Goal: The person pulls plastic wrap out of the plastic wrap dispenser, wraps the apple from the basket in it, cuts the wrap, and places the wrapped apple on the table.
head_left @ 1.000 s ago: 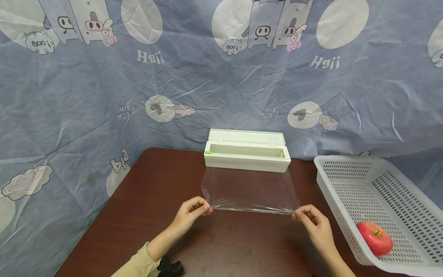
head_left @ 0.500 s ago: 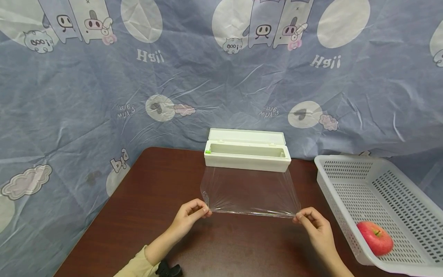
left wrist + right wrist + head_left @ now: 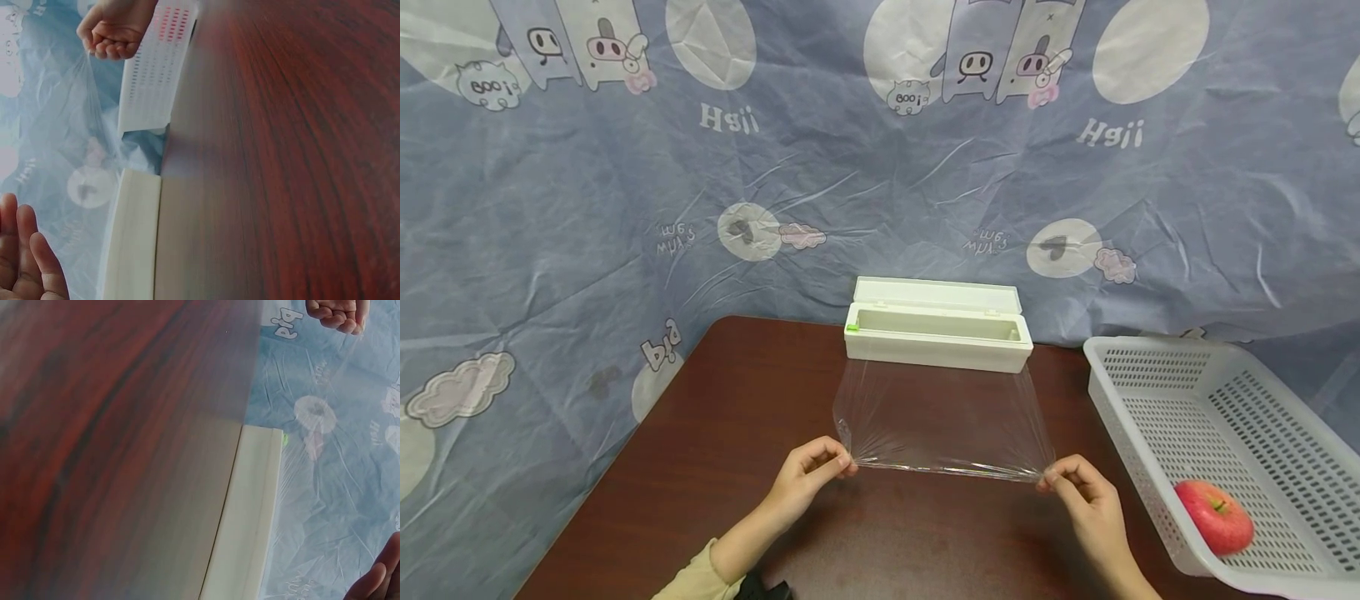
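Observation:
A clear sheet of plastic wrap (image 3: pixel 943 417) stretches from the front of a long white dispenser box (image 3: pixel 938 350) toward the person. At its near left corner, the left hand (image 3: pixel 808 475) pinches the film between thumb and fingers. The right hand (image 3: pixel 1086 500) pinches the near right corner the same way. Between the two hands the near edge is drawn taut and shiny, with creases fanning from each grip. The box's lid stands open at the back, and a green piece sits at its left end. Both wrist views show the film raised above the table.
A white perforated basket (image 3: pixel 1138 450) stands at the right with a red apple (image 3: pixel 1215 517) in it. The brown table (image 3: pixel 752 392) runs back to a blue-grey printed cloth (image 3: pixel 850 167) behind the box.
Both hands have moved slightly toward the person, the right a bit more, and the plastic wrap has lengthened out of the box. The box and basket have stayed in place.

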A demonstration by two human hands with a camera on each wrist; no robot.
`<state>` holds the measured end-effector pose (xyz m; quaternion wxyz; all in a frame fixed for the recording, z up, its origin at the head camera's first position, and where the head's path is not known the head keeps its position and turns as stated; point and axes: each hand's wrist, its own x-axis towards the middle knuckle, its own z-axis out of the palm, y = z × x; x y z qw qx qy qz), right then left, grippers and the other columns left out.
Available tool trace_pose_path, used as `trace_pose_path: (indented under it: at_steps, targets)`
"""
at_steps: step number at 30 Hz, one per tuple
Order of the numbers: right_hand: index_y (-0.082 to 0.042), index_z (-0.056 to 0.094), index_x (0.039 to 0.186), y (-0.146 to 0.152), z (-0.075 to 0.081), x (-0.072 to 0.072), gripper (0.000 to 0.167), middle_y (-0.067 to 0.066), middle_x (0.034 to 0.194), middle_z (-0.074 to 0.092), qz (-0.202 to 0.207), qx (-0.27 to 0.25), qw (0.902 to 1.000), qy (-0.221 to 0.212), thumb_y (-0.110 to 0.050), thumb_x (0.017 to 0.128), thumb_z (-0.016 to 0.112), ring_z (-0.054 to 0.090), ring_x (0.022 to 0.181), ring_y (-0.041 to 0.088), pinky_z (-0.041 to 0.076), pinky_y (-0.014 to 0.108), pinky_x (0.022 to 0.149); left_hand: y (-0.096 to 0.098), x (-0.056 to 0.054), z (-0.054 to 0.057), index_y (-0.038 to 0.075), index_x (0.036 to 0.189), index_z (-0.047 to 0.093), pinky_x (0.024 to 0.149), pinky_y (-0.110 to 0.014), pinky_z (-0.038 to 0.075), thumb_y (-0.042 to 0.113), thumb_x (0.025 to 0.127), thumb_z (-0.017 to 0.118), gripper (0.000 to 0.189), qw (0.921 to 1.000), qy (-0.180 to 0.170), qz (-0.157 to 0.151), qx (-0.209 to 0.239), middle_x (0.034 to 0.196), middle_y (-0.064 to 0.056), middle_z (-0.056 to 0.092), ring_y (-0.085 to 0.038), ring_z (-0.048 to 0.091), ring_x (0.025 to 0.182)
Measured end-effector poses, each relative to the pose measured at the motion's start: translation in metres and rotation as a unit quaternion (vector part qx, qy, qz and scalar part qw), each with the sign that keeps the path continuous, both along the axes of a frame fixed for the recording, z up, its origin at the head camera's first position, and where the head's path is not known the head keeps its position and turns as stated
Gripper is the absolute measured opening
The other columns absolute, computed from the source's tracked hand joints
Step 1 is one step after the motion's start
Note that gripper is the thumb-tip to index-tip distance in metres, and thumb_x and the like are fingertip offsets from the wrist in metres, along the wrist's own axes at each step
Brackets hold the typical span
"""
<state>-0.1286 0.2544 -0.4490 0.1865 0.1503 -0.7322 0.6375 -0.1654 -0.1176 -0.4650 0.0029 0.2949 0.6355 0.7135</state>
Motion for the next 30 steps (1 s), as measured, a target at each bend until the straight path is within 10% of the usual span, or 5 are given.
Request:
trace_pose_path:
  at_steps: [30]
  targets:
    - [0.008,0.055,0.083,0.003,-0.012,0.000,0.011,0.006,0.071,0.062,-0.011,-0.010,0.9997,-0.020,0.014,0.089,0.049,0.063,0.068,0.011,0.049,0.019,0.066,0.002,0.001,-0.019,-0.005,0.092,0.063,0.077,-0.032,0.053,-0.001,0.092,0.056,0.009,0.9988,0.012,0.030,-0.036,0.086,-0.025,0.064,-0.031,0.065,0.081]
